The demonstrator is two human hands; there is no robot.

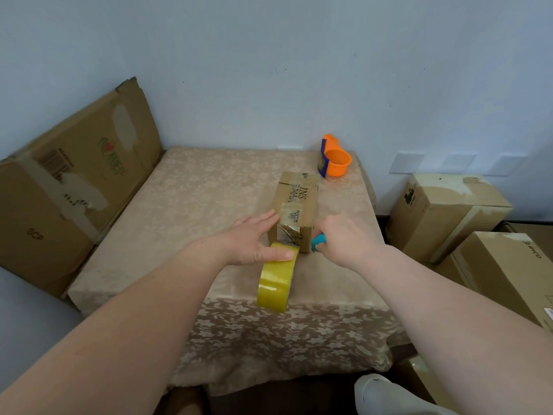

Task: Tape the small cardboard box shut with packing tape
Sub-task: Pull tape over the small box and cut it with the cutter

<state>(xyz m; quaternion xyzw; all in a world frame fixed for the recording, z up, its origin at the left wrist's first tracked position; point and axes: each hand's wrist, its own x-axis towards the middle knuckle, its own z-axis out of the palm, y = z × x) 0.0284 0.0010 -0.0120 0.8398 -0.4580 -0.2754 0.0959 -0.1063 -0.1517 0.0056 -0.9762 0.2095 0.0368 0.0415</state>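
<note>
Cardboard box (296, 202), small and brown, lies lengthwise on the table (191, 199), toward its right side and a little back from the near edge, well apart from the big flattened carton (74, 187) leaning on the wall at left and the stacked cartons (446, 211) on the floor at right. Its top flaps look closed. A glossy strip of clear tape (291, 217) runs over the near part of the top and down the near end face, where it is wrinkled; another patch of tape shows at the far end of the top. I judge the sealing pass to be mostly laid, with the strip not yet parted from its roll.

That roll of yellow packing tape (276, 280) stands on edge at the table's near edge, just in front of the box's near face, and the tape appears to lead from it up onto the box. The left hand (254, 244) spans both: fingers spread flat against the box's left side, thumb pressed on top of the roll, steadying more than gripping.

The right hand (347, 238) is clenched around a small blue-handled cutter (317, 241), held just beside the box's near right corner; its blade is hidden. What seems left is cutting the tape free and smoothing the wrinkled end. An orange tape dispenser (335, 158) sits untouched at the far right corner.
</note>
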